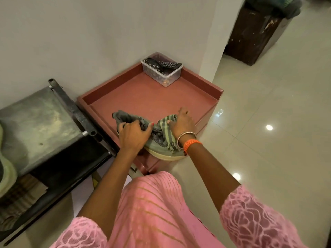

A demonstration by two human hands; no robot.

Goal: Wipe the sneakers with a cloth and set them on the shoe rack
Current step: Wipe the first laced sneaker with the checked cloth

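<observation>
On top of the pink cabinet (161, 92), near its front edge, a grey-green sneaker (157, 149) lies with its pale sole turned toward the person and slightly overhanging the raised lip. Left hand (133, 134) has fingers curled over the collar and tongue, gripping the shoe to steady it. Right hand (182, 122) presses a bunched striped cloth (165, 126) against the toe end, fingers wrapped into the fabric; cloth trails down over the upper. Second sneaker (5, 167) shows at far left, partly out of view, resting on the metal shoe rack (41, 120) just beside the cabinet. Clear plastic box (162, 71) with a remote sits at the back corner, well apart from the work. Risks, as judged: a hard wiping stroke toward the body could push the shoe over the lip and off the front, since part of the sole already hangs out. Loose cloth fringe may snag on laces or eyelets. If the left grip eases, the shoe could roll and the underside be missed. Transfer to the rack means clearing the rack's protruding bar.
</observation>
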